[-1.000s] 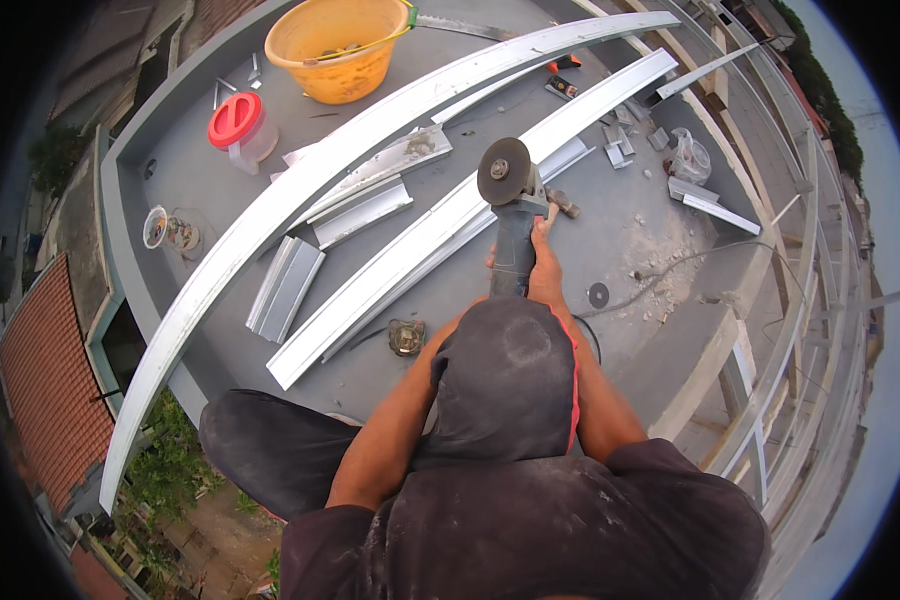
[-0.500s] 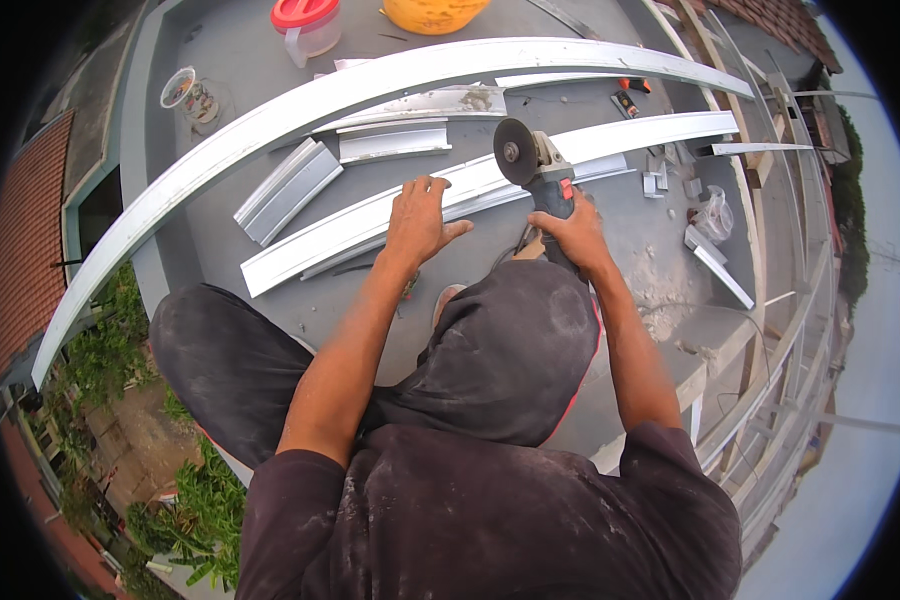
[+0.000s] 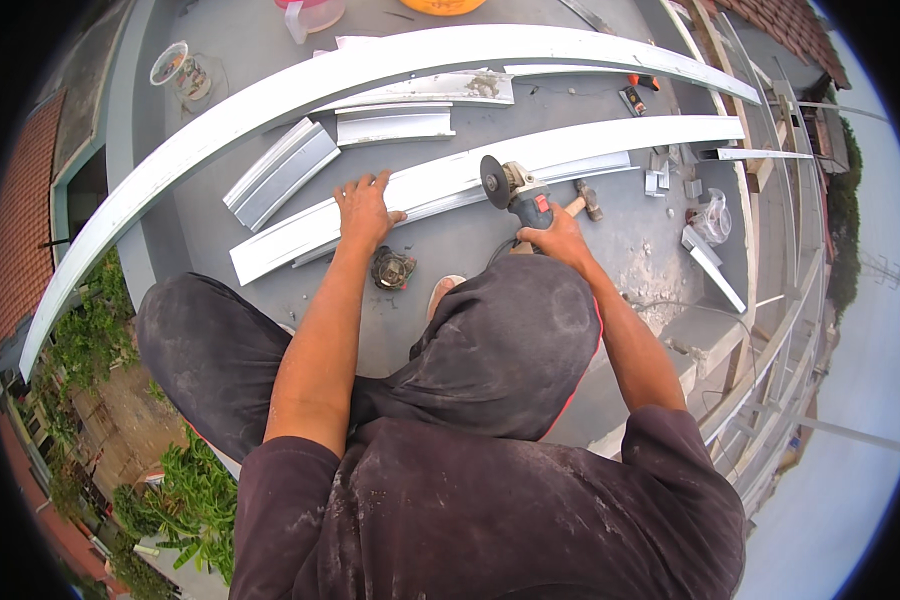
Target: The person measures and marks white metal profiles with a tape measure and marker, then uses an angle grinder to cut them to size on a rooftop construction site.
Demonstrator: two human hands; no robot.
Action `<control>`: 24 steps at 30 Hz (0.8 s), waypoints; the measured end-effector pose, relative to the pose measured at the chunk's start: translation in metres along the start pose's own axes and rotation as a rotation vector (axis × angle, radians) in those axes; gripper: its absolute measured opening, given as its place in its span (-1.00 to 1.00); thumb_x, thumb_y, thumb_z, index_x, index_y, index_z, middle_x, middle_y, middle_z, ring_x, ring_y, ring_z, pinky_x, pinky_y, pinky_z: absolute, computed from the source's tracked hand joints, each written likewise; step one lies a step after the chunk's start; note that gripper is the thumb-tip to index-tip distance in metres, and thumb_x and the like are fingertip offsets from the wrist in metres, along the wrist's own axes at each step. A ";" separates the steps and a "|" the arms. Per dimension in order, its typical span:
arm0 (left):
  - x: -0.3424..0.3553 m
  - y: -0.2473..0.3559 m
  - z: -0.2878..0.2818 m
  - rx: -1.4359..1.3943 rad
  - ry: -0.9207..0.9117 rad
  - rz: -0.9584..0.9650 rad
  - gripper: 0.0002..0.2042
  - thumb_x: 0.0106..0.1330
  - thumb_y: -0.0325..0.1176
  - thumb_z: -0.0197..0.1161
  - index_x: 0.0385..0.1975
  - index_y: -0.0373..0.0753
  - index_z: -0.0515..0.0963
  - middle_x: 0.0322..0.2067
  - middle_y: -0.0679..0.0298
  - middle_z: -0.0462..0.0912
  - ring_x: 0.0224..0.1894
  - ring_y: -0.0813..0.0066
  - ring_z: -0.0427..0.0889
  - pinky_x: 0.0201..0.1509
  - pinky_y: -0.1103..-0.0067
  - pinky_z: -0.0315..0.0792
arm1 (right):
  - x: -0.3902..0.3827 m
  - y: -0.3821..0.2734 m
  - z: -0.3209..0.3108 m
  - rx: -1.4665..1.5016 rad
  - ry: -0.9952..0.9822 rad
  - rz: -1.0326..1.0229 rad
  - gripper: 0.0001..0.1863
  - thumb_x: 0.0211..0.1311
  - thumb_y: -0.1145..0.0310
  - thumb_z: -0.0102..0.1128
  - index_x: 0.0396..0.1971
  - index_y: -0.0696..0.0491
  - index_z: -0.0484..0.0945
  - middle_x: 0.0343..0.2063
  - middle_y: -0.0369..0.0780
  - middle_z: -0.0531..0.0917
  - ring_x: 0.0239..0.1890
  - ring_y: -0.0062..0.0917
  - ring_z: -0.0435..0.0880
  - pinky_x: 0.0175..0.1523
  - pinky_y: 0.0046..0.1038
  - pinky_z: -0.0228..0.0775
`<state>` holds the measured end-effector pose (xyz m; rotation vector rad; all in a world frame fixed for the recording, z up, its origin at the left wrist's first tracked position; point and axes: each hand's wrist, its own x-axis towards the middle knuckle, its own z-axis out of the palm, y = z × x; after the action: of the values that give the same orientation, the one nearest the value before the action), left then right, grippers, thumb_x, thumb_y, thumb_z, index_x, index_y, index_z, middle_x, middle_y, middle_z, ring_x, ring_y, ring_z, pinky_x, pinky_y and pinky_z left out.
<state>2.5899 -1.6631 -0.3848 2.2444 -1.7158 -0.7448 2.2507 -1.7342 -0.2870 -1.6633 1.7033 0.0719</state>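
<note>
My right hand [image 3: 558,238] is wrapped around the body of an angle grinder [image 3: 532,208]. The grinder's dark cutting disc [image 3: 492,182] stands upright by a long white metal channel [image 3: 610,142]; whether it touches the metal I cannot tell. My left hand [image 3: 367,208] lies on the same channel, left of the disc, with its fingers spread across the top and its thumb toward the near edge. Behind the grinder, a hammer [image 3: 592,200] with a wooden handle lies on the grey floor. A round, dark, tangled object [image 3: 392,268] sits near my left forearm.
A longer white strip [image 3: 390,52] arches across the far side. Shorter channel pieces [image 3: 282,172] lie between. Offcuts [image 3: 658,178], a clear plastic container [image 3: 712,216] and rubble [image 3: 650,275] are at right. A cup [image 3: 169,63] and a pitcher [image 3: 315,15] stand farther off.
My left hand has moved left and come down onto the channel. The grinder has shifted slightly left and nearer the channel. The hammer and the round dark object have come into sight.
</note>
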 end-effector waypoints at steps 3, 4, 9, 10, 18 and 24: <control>0.000 0.000 0.000 -0.003 0.002 -0.011 -0.14 -0.02 -0.11 0.70 0.39 0.00 0.49 0.24 0.14 0.61 0.32 0.03 0.50 0.51 -0.05 0.12 | -0.004 -0.012 -0.001 -0.022 0.003 0.008 -0.10 -0.05 0.05 0.53 0.23 0.35 0.48 0.06 0.20 0.67 0.18 -0.04 0.67 0.27 -0.19 0.49; 0.002 0.001 0.000 -0.005 -0.003 -0.014 -0.14 -0.02 -0.11 0.70 0.39 0.00 0.49 0.24 0.14 0.61 0.32 0.03 0.50 0.52 -0.06 0.11 | -0.003 -0.010 0.001 -0.055 0.029 0.007 -0.10 -0.05 0.05 0.53 0.22 0.36 0.48 0.06 0.20 0.67 0.18 -0.04 0.67 0.27 -0.18 0.48; 0.001 0.000 0.001 -0.026 0.000 -0.007 -0.15 0.00 -0.15 0.67 0.39 -0.02 0.46 0.21 0.05 0.59 0.32 -0.05 0.48 0.47 -0.01 0.13 | -0.005 -0.016 -0.005 -0.003 -0.029 0.006 -0.12 -0.05 0.05 0.53 0.20 0.35 0.50 0.06 0.19 0.68 0.18 -0.04 0.67 0.27 -0.17 0.48; 0.001 0.000 0.001 -0.027 0.003 -0.009 -0.16 0.00 -0.15 0.67 0.39 -0.02 0.47 0.21 0.04 0.59 0.32 -0.05 0.48 0.48 -0.01 0.12 | -0.005 -0.013 -0.003 -0.026 -0.006 0.001 -0.13 -0.04 0.05 0.53 0.19 0.34 0.51 0.06 0.19 0.68 0.17 -0.04 0.67 0.27 -0.17 0.48; 0.001 0.005 -0.006 -0.043 -0.032 -0.039 -0.17 0.01 -0.16 0.66 0.38 -0.04 0.48 0.24 0.03 0.58 0.35 -0.06 0.46 0.54 -0.07 0.07 | -0.006 -0.012 0.000 -0.047 -0.009 0.009 -0.17 -0.05 0.06 0.53 0.17 0.31 0.53 0.03 0.15 0.69 0.15 -0.05 0.68 0.26 -0.17 0.48; 0.001 0.004 -0.004 -0.036 -0.019 -0.038 -0.16 0.00 -0.15 0.67 0.39 -0.01 0.48 0.24 0.04 0.58 0.34 -0.07 0.48 0.53 -0.08 0.08 | -0.008 -0.021 -0.002 -0.056 0.002 0.011 -0.22 -0.06 0.08 0.52 0.13 0.29 0.56 0.00 0.13 0.71 0.12 -0.06 0.69 0.23 -0.17 0.49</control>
<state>2.5889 -1.6659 -0.3804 2.2584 -1.6596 -0.8014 2.2670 -1.7319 -0.2719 -1.6955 1.7264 0.1250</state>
